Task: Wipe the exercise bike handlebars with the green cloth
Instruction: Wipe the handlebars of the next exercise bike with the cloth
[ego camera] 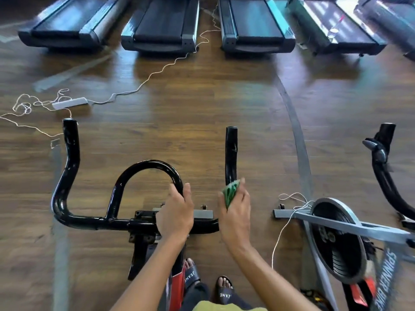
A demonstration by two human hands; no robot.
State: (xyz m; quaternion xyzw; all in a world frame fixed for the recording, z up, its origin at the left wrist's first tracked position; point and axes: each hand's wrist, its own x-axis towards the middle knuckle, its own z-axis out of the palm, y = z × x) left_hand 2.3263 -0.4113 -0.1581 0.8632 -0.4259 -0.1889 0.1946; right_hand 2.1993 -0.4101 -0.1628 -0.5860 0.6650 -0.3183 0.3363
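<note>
Black exercise bike handlebars spread across the lower middle of the head view, with a centre loop and two forward prongs. My left hand grips the right base of the centre loop. My right hand holds the green cloth wrapped around the lower end of the right prong, where it bends into the crossbar. Most of the cloth is hidden under my fingers.
A second spin bike with a grey flywheel stands close on the right. Several treadmills line the far side. A white power strip and loose white cables lie on the wooden floor at left. My sandalled feet are below.
</note>
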